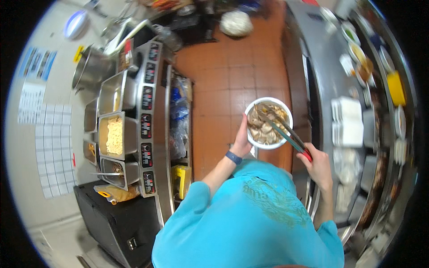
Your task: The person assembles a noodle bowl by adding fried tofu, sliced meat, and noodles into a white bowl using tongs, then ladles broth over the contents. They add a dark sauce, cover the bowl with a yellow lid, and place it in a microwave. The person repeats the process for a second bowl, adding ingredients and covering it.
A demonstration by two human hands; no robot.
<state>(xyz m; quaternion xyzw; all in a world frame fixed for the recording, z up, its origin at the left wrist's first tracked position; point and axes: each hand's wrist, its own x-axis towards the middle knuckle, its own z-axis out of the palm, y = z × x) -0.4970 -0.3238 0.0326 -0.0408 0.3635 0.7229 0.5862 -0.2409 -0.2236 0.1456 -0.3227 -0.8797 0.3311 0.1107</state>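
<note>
A round white bowl point(266, 146) is held in front of me over the walkway. My left hand point(241, 139) grips its left side, thumb up along the rim. Glossy pale and brown pieces of food point(259, 129), whose kind I cannot make out for certain, fill the bowl. My right hand point(317, 164) is closed on a pair of tongs point(289, 137) with dark and teal arms and red near the grip. The tips of the tongs reach down into the food; whether they pinch a piece is too blurred to tell.
On the left, steel pans, one with pale noodles point(115, 136), line a counter with control knobs point(146, 127). A steel counter point(319, 53) on the right bears stacked white containers point(347, 123). A whitish round bundle point(236, 23) lies ahead on the tiled floor point(214, 85).
</note>
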